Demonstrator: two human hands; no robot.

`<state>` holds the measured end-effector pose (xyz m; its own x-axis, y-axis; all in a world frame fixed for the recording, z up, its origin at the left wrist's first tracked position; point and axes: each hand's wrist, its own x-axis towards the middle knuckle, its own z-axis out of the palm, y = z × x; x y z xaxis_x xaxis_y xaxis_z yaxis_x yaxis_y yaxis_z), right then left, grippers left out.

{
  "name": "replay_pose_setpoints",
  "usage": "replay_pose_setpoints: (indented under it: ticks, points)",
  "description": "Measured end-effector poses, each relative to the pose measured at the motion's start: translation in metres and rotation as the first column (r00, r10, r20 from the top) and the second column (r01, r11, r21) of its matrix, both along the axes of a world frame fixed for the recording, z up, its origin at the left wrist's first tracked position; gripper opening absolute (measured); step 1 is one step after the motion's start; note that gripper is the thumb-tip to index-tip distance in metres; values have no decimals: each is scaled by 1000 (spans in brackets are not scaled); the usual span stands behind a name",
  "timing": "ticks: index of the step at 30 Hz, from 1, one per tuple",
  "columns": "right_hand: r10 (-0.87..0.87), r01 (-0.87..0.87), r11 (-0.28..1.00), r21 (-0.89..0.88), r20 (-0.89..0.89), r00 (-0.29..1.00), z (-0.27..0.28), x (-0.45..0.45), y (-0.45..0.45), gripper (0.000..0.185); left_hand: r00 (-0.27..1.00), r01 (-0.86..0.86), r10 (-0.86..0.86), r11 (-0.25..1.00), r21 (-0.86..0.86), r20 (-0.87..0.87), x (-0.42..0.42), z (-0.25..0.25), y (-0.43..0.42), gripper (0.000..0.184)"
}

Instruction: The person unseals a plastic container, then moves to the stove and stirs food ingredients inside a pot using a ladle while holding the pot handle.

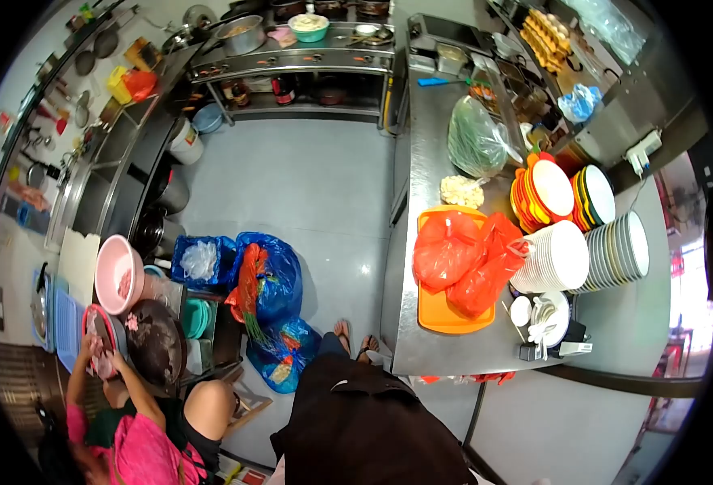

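Neither my left hand nor my right hand shows; below me only my dark clothing (372, 420) and sandalled feet appear. To my right is a steel counter (421, 356). On it an orange tray (457, 321) bears red plastic bags (447, 249) whose contents are hidden. A clear bag of green vegetables (476, 137) and a pale heap in clear wrapping (461, 191) lie farther along. Beside the tray stand stacked white bowls (562, 257), grey-rimmed plates (623, 250) and orange-rimmed dishes (546, 190). A white container of spoons (546, 317) is near the counter's front.
At lower left a seated co-worker (150, 449) in pink handles raw meat over a red-rimmed basin (118, 331). Nearby are a pink basin (119, 275) and a dark wok (156, 343). Blue bags (271, 275) lie on the floor (292, 178). A stove (292, 61) stands at the back.
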<state>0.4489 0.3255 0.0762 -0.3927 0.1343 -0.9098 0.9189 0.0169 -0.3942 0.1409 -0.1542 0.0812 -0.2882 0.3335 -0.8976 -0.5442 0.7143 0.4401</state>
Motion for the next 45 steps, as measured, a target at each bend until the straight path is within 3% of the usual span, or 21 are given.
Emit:
replay_pose_setpoints:
  ticks: [10, 23, 29, 33, 36, 37, 38, 39, 41, 43, 45]
  points:
    - [-159, 166, 984, -58, 115, 981, -2, -47, -5, 23, 1000, 15, -15, 999, -29, 6, -106, 10, 42, 25]
    - [-304, 312, 950, -8, 205, 930, 34, -170, -14, 22, 996, 47, -49, 998, 32, 71, -321, -6, 98, 23]
    - [-119, 142, 985, -96, 208, 971, 51, -215, 4, 22, 996, 34, -43, 993, 110, 77, -392, -7, 117, 22]
    - [162, -142, 978, -154, 133, 978, 53, -278, 60, 22, 995, -4, -14, 985, 175, 97, -431, -7, 137, 22]
    - [303, -302, 951, -61, 19, 953, 63, -381, 123, 22, 995, -32, 6, 969, 245, 104, -465, -7, 162, 21]
    - [261, -261, 965, -26, -12, 965, 67, -417, 143, 22, 995, -40, 12, 961, 275, 101, -478, -8, 175, 21]
    - [91, -94, 994, -58, -53, 994, 67, -453, 159, 20, 996, -45, 18, 950, 308, 91, -493, -9, 187, 21]
    - [221, -212, 969, 127, -54, 974, 104, -520, 173, 19, 996, -56, 30, 936, 349, 79, -509, -9, 203, 21]
    - [-192, 193, 981, 0, -120, 974, 63, -560, 200, 17, 997, -76, 63, 895, 440, 44, -546, -10, 240, 21]
    - [85, -46, 986, 159, -246, 966, 51, -594, 232, 14, 992, -106, 127, 838, 536, -3, -586, 2, 278, 20]
    - [-319, 233, 940, -248, -406, 856, -177, -559, 276, 11, 974, -129, 218, 762, 635, -63, -631, 27, 314, 20]
